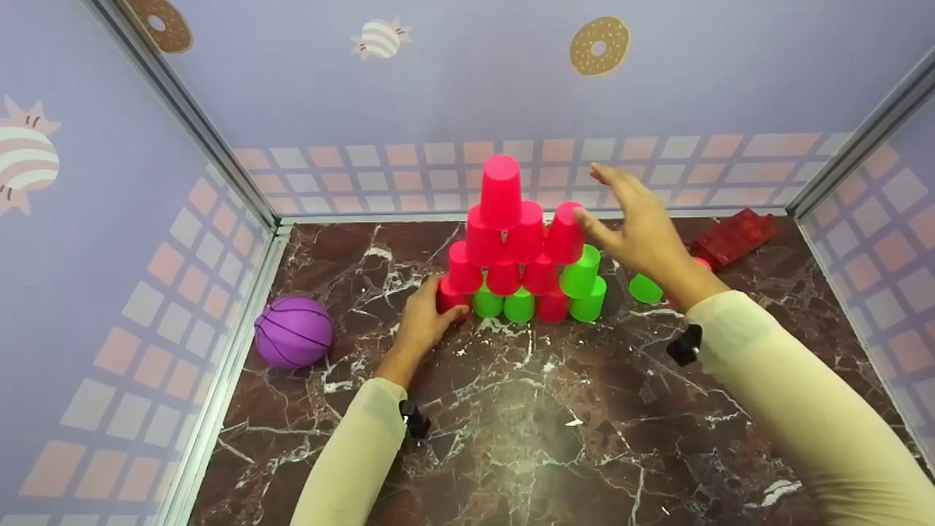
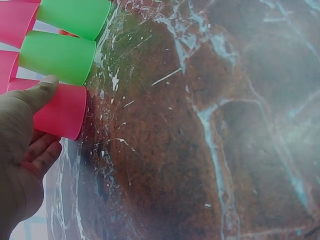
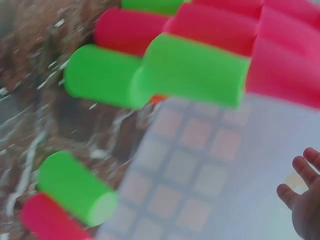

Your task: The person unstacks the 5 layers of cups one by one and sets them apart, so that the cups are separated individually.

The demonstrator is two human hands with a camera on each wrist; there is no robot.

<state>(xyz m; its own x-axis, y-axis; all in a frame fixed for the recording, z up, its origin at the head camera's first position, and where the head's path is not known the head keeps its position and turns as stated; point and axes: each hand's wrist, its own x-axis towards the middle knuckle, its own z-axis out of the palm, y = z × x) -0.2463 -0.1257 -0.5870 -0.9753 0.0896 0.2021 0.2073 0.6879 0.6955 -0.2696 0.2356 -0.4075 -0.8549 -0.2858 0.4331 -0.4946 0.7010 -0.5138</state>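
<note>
A pyramid of pink and green plastic cups, all upside down, stands at the back of the marbled table in the head view. One pink top cup (image 1: 501,191) rests over the left part of the third row. At the bottom left corner my left hand (image 1: 422,319) holds a pink cup (image 2: 62,111), thumb on its near side and fingers around the far side. My right hand (image 1: 643,232) is raised at the pyramid's right, fingers spread. Its thumb lies near the slightly tilted right pink cup (image 1: 565,235); contact is unclear. Below that cup sits a green cup (image 1: 581,272).
A purple ball (image 1: 294,332) lies at the left wall. Right of the pyramid are a loose green cup (image 3: 75,187) and a pink cup (image 3: 52,217), partly behind my right arm in the head view. A red translucent object (image 1: 733,238) lies at the back right. Patterned walls enclose three sides.
</note>
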